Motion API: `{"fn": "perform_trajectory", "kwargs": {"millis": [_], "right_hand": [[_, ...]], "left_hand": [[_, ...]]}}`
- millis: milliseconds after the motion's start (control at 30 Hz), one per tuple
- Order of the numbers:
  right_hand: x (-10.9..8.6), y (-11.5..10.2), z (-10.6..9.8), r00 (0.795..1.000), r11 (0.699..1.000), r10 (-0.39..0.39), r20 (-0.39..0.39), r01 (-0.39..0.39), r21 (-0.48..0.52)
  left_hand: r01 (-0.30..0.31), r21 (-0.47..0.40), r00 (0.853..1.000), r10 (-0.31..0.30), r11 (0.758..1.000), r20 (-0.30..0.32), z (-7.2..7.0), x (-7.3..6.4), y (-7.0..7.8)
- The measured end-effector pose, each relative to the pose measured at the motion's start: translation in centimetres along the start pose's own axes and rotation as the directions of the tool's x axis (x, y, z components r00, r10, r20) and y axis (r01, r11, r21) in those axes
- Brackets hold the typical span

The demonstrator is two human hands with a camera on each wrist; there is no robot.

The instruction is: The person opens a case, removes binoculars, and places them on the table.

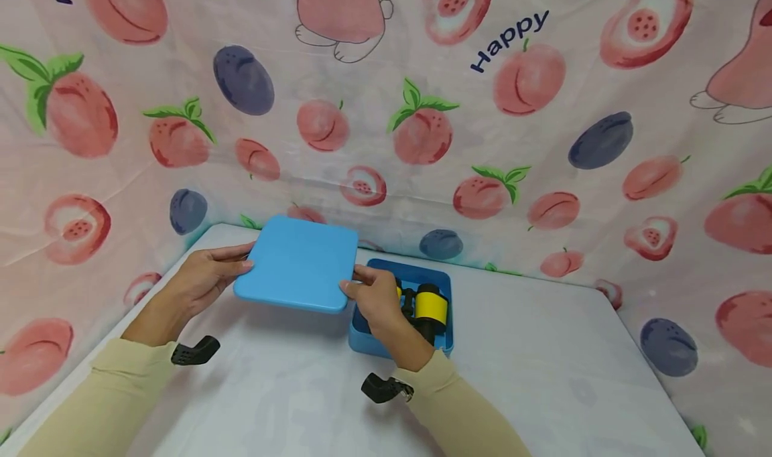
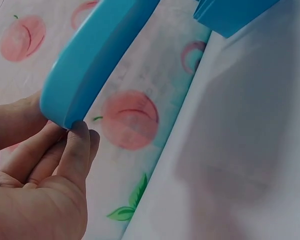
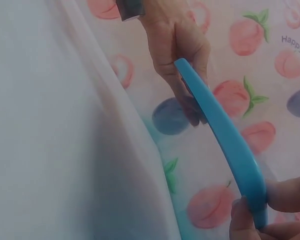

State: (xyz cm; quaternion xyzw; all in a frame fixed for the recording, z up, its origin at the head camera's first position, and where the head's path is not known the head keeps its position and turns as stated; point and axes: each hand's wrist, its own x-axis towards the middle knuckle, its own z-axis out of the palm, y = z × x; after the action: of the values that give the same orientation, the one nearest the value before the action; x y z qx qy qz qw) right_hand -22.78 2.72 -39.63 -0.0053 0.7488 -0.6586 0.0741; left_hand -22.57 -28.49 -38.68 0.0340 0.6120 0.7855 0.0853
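A flat blue lid point(image 1: 298, 263) with rounded corners is held up above the table, tilted, between both hands. My left hand point(image 1: 202, 279) pinches its left edge, thumb on top and fingers beneath. At the opposite edge my right hand point(image 1: 378, 296) pinches the lid the same way, as the right wrist view also shows with the lid point(image 3: 225, 135) edge-on. Just right of the lid stands an open blue box point(image 1: 445, 276), and the right hand and forearm pass over it. Inside lie black and yellow binoculars point(image 1: 431, 307), partly hidden by the right hand.
The box stands on a white-covered table point(image 1: 543, 363) near its back edge. Behind and at the sides hangs a cloth point(image 1: 374, 155) printed with peaches and plums. A black wrist mount point(image 1: 196, 351) sticks out from each sleeve.
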Motion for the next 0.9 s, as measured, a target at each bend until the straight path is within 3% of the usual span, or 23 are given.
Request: {"fn": "perform_trajectory", "kwargs": {"millis": [600,900], "right_hand": [[0.3,0.4,2.4,0.999,1.0,0.023,-0.023,-0.022,0.016],[0.2,0.5,3.5,0.999,0.999,0.024,-0.021,-0.023,0.031]], "left_hand": [[0.009,-0.04,1.0,-0.009,0.999,0.002,-2.5,-0.2,-0.5],[0.027,-0.012,0.999,-0.027,1.0,-0.021,-3.4,-0.7,-0.6]]}}
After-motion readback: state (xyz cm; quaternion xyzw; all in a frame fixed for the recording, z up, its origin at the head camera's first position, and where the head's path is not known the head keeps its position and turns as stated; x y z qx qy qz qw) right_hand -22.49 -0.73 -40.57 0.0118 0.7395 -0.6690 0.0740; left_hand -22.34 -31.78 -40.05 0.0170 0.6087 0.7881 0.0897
